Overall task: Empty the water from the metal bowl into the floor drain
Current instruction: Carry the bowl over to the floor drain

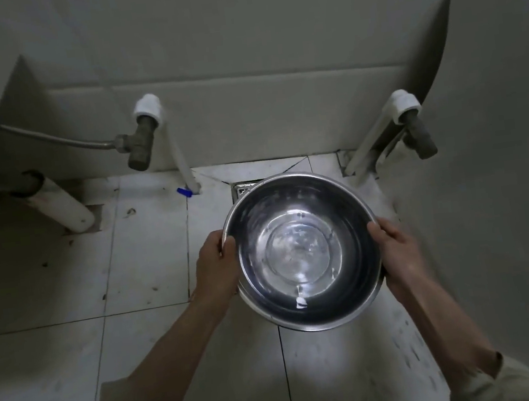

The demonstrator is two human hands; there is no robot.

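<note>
A round metal bowl (302, 252) hangs level above the tiled floor, with a shallow pool of clear water in its bottom. My left hand (214, 265) grips the bowl's left rim, thumb hooked over the edge. My right hand (394, 248) grips the right rim the same way. The square metal floor drain (244, 190) lies on the floor just beyond the bowl's far rim; the bowl hides most of it.
Two brass taps on white pipes stick out from the low wall, one at the left (141, 145) and one at the right (417, 133). A thick white pipe (59, 204) enters the floor at far left. A small blue object (184, 192) lies by the left pipe's foot.
</note>
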